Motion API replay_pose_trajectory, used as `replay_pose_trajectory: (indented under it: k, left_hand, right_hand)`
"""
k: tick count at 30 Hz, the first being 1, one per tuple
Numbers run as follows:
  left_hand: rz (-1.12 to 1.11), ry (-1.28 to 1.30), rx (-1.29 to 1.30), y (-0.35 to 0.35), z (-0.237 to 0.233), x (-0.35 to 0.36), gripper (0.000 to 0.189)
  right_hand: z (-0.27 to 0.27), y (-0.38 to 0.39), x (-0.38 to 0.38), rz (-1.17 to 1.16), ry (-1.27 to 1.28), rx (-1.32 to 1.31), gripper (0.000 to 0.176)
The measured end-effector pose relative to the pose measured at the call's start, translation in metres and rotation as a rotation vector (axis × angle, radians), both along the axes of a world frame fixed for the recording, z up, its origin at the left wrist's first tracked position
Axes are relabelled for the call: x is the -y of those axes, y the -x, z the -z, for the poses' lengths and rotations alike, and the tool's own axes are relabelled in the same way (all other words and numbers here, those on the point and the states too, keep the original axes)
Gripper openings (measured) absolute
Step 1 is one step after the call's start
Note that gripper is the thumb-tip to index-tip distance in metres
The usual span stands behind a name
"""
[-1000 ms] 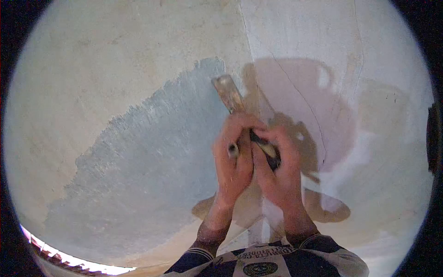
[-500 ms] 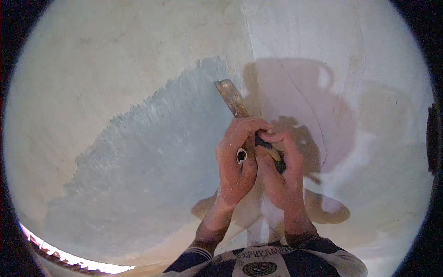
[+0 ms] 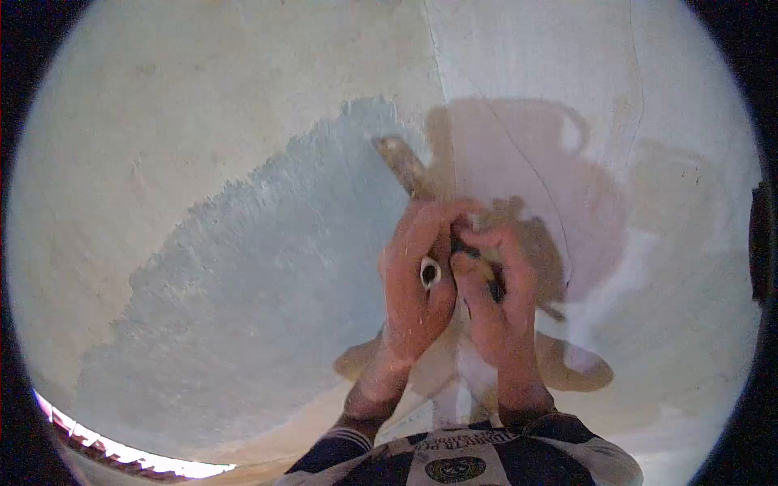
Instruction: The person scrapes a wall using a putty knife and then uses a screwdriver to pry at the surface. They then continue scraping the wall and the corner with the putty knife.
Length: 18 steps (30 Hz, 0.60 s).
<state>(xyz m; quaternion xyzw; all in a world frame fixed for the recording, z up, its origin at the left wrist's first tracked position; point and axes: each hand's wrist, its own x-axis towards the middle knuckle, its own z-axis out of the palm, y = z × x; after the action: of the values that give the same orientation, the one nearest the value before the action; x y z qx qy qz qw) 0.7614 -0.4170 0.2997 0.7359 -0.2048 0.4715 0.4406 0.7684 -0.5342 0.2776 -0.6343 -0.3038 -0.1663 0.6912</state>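
A scraper (image 3: 399, 162) with a worn, brownish flat blade slants up and left across the wall. Its blade is slightly blurred, with the tip over the blue-grey patch. My left hand (image 3: 415, 292) is wrapped around the scraper where blade and handle meet, and a white ring-like object with a dark centre shows at its fingers. My right hand (image 3: 506, 304) grips the dark handle, which has a yellowish part, lower and to the right. Much of the handle is hidden by my fingers. Both hands are close together.
A blue-grey patch (image 3: 259, 300) with a ragged edge spreads over the pale wall (image 3: 203, 89). A thin crack (image 3: 519, 146) crosses the whiter surface at right, where shadows of my head and hands fall. A dark object (image 3: 759, 243) stands at the right edge; bright light enters at lower left.
The scraper blade has shifted slightly up and left and looks more blurred. Both hands keep their grip, moving only a little with it.
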Motion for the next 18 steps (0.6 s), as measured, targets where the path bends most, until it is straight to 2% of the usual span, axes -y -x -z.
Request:
replay_pose_trajectory:
  k: [3, 6, 9, 12, 15, 18]
  left_hand:
    - [0.000, 0.046, 0.113, -0.031, 0.005, -0.012, 0.043]
    - [0.030, -0.008, 0.092, -0.016, -0.005, -0.007, 0.042]
    - [0.006, 0.017, 0.098, -0.013, 0.005, -0.005, 0.043]
    - [-0.060, -0.030, 0.091, -0.023, -0.008, -0.001, 0.045]
    - [-0.023, -0.050, 0.058, -0.007, -0.010, 0.004, 0.047]
    - [-0.041, 0.005, 0.078, -0.023, -0.002, -0.001, 0.046]
  right_hand:
    - [0.001, -0.024, -0.015, 0.089, 0.032, 0.168, 0.013]
    - [-0.001, -0.013, -0.020, 0.069, -0.125, 0.128, 0.012]
    - [0.000, -0.006, -0.004, -0.136, -0.108, -0.079, 0.020]
    - [-0.010, -0.020, -0.006, -0.002, -0.006, -0.020, 0.020]
    - [-0.005, -0.003, -0.001, -0.092, -0.094, -0.123, 0.020]
    - [-0.006, -0.013, -0.006, -0.010, -0.032, -0.022, 0.020]
